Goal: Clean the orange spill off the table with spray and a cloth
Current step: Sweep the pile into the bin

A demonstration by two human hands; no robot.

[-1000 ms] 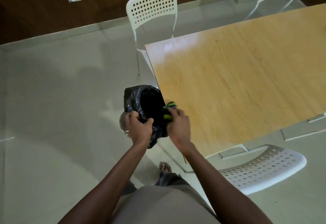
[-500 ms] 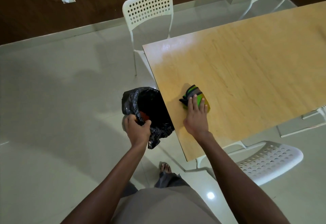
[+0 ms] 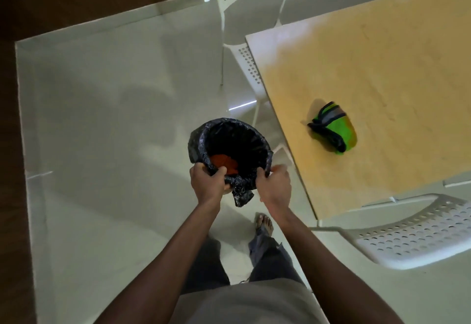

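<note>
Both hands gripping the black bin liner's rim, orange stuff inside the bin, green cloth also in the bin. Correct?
Not quite. The green and grey folded cloth is not in the bin; it lies on the light wooden table, apart from both hands. The rest holds in the head view: the left hand and right hand each grip the black plastic bin liner, with orange material inside.
</note>
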